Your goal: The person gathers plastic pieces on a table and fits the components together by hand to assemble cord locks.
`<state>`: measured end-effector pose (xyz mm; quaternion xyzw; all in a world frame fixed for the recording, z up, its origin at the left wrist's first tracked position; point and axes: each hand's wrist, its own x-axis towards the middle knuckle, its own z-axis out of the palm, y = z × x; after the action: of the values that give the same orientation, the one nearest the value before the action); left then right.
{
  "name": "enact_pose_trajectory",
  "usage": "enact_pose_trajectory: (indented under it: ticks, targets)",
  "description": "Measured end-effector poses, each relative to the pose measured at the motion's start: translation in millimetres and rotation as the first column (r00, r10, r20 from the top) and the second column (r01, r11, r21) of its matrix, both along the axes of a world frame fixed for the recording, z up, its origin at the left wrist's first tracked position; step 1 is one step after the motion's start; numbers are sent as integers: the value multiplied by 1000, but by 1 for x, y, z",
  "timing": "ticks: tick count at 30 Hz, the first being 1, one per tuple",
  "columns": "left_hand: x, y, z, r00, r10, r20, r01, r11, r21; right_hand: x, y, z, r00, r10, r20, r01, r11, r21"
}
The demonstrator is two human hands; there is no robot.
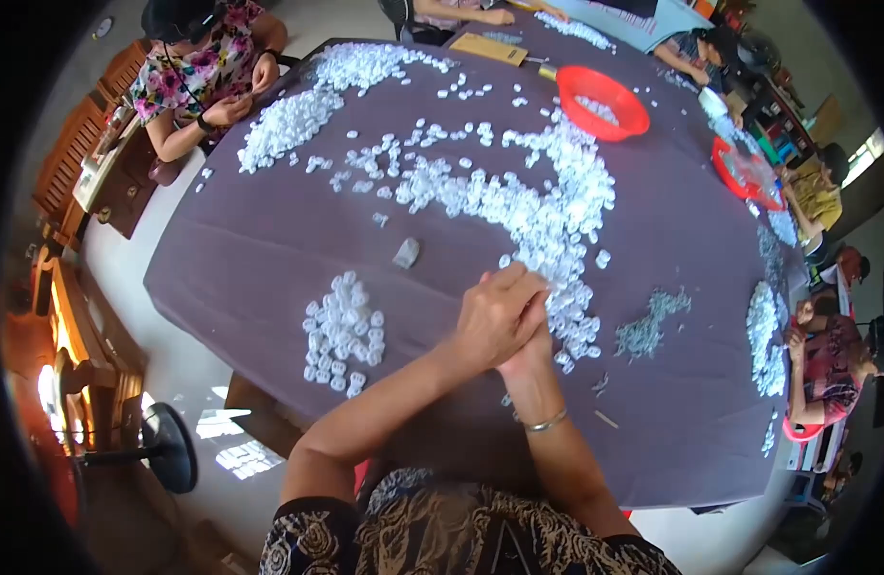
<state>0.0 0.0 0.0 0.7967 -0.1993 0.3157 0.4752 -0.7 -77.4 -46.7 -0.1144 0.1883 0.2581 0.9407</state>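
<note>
left hand (497,314) + right hand (532,337): together, fingers curled, can't tell grip | beside white pieces (562,206) | dark desk (260,240)

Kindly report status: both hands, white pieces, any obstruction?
Left hand, right hand together; any held item hidden. White pieces spread beyond. Grey pieces rightward, clear of hands.

Black short-sleeved top (437,537) covered in swirling tan scrollwork, matching patterned sleeves (303,539) ending above bare elbows, slim silver-coloured bangle (545,423) circling the right wrist, left hand (499,311) and right hand (526,355) ungloved, forearms (389,398) uncovered
</note>
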Motion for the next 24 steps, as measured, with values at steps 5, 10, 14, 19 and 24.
enact_pose_trajectory:
  ticks: [5, 10, 14, 19, 24]
  targets:
    - [1, 16, 5, 998, 54, 18, -55, 997, 60, 17, 14, 3, 938, 18, 345, -57, 993, 104]
    - [2, 17, 4, 999, 36, 24, -36, 999, 19, 62, 25, 35, 987, -95, -127, 31, 901, -433]
    - [-7, 32, 6, 996, 54, 77, -46, 994, -96, 46, 9, -21, 985, 64, 163, -89, 985, 150]
    - [-22, 55, -3, 987, 161, 30, -148, 955, -256, 72, 32, 3, 979, 104, 174, -107, 994, 3]
    - [-15, 65, -27, 963, 161, -217, -238, 885, -400, 210, 34, 15, 985, -170, -39, 168, 985, -37]
